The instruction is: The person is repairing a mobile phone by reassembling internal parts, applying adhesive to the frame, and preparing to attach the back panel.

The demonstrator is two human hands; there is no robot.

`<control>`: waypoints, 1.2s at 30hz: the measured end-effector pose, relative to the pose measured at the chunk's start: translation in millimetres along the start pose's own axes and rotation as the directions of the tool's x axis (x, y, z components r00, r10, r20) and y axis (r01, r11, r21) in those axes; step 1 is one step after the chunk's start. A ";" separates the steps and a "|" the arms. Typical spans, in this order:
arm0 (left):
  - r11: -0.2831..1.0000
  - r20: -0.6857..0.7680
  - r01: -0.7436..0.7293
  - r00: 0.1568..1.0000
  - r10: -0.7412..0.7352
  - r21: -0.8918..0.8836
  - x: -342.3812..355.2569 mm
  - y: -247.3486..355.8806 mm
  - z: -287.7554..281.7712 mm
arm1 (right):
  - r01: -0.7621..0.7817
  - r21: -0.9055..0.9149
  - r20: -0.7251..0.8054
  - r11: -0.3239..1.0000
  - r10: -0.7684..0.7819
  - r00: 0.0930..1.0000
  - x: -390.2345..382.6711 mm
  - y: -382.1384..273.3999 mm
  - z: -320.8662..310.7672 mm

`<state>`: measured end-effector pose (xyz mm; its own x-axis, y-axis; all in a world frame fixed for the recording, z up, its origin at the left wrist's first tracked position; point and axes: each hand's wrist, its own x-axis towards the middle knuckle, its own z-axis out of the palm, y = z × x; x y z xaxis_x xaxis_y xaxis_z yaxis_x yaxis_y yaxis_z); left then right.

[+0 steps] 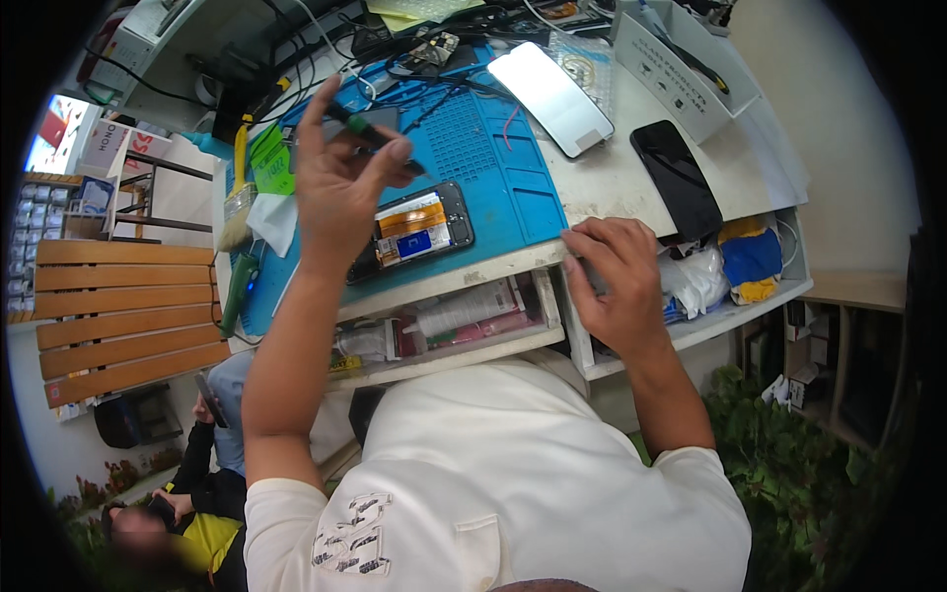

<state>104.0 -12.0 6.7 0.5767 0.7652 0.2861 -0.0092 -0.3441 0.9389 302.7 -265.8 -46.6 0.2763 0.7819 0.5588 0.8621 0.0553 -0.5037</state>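
Note:
My left hand is raised above the blue work mat. It pinches a small screwdriver with a black and green handle between thumb and fingers. Just below that hand an opened phone lies on the mat with its orange and blue insides showing. My right hand rests at the table's front edge, fingers bent down over the open shelf underneath. It is next to white plastic bags. What lies under its fingers is hidden.
A white phone panel and a black phone lie on the table to the right of the mat. A paintbrush and a green tool sit at the left edge. Another person sits at lower left by a wooden bench.

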 end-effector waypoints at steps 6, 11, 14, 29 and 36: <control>0.978 0.192 -0.209 0.960 0.203 0.013 -23.6 4.8 60.6 | 0.039 0.032 -0.029 0.999 -0.038 0.999 5.3 0.0 7.6; 0.888 0.341 -0.453 0.849 0.403 0.076 -21.6 3.7 101.3 | 0.049 0.029 -0.036 0.998 -0.048 0.998 0.6 -2.2 5.0; 0.904 0.370 -0.397 0.872 0.319 0.156 -21.9 4.6 99.4 | 0.042 0.031 -0.026 0.999 -0.042 0.999 1.0 -3.4 3.4; 0.955 -0.207 0.264 0.935 -0.287 -0.132 -14.0 -22.1 -73.2 | 0.044 -0.007 0.039 0.999 -0.043 0.998 0.8 -7.2 3.1; 0.915 -0.209 0.330 0.902 -0.379 -0.233 -34.3 -40.9 -90.2 | 0.067 -0.050 0.038 0.997 -0.065 0.997 3.7 -12.9 9.0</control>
<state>10.9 24.9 -24.2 0.3529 0.9339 -0.0576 -0.0086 0.0648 0.9979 288.8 -258.0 -44.0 0.2031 0.7997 0.5650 0.8988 0.0767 -0.4317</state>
